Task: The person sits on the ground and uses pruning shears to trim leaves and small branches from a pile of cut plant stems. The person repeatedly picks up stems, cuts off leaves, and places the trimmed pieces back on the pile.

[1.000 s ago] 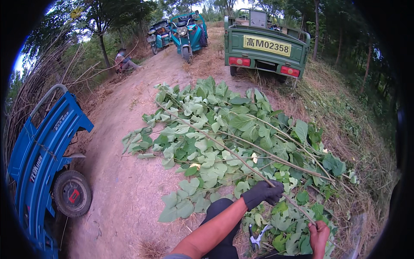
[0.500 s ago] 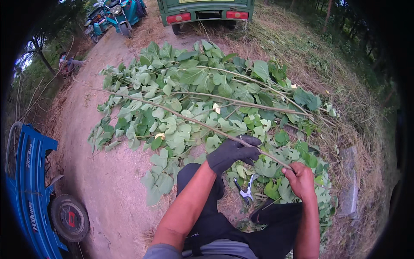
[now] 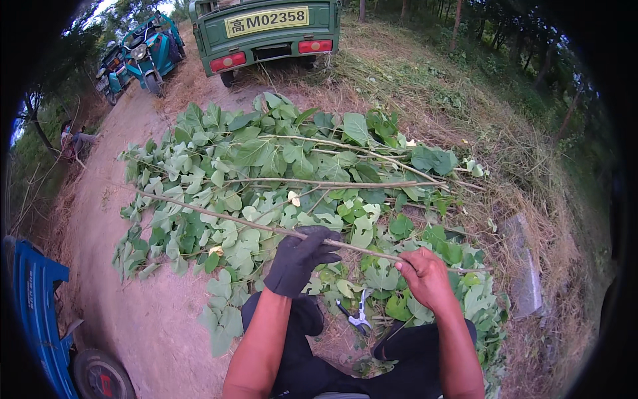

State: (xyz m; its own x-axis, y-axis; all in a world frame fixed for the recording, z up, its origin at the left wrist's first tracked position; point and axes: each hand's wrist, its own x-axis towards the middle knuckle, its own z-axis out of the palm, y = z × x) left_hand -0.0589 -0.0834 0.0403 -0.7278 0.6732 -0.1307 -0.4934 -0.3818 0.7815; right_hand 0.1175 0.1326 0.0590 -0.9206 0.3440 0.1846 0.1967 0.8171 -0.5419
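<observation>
While the gloved left hand (image 3: 300, 261) holds the stick (image 3: 365, 250) in its fingers, the bare right hand (image 3: 425, 276) grips it toward its right end. The stick slants from far left to near right over leafy branches (image 3: 254, 151); shears (image 3: 359, 320) lie near.

1 stick (image 3: 369, 251) over leafy branches (image 3: 252, 151), shears (image 3: 359, 322) between 2 legs (image 3: 316, 369), slab (image 3: 527, 292) right of branches, cart (image 3: 272, 38) beyond them

Outdoors, rural: a dirt track (image 3: 156, 326) at the edge of woods, w/ trees (image 3: 457, 25) on both sides & a dry-grass verge (image 3: 465, 126) at R. Standing along it: green cargo veh. (image 3: 262, 41), teal trike (image 3: 153, 54), blue cargo bed (image 3: 41, 296) at L.
</observation>
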